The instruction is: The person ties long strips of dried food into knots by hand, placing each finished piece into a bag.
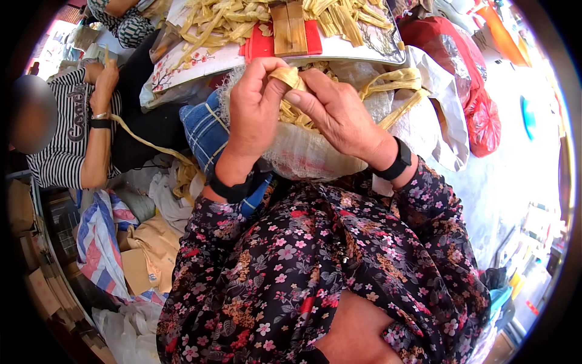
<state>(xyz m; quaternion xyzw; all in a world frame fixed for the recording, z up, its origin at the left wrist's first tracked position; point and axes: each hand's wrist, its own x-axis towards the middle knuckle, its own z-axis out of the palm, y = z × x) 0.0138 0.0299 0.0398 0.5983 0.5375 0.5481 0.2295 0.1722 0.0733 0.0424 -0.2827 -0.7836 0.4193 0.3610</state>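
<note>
Between the fingertips of both my hands is a folded, pale yellow pliable strip (287, 77), held just above a sack. My left hand (251, 112) pinches it from the left, thumb and forefinger together. From the other side my right hand (344, 118) grips it with thumb and fingers. More yellow strip (397, 82) loops out beyond my right hand; whether it is the same piece I cannot tell. Below, an open woven white sack (303, 151) holds short yellow pieces, partly hidden by my hands.
Ahead stands a white tabletop (163, 76) heaped with yellow strips (227, 27), with a wooden block (288, 30) on a red pad (313, 37). A person in a striped shirt (60, 145) at left holds a long strip (148, 142). Red plastic bags (482, 121) lie at right.
</note>
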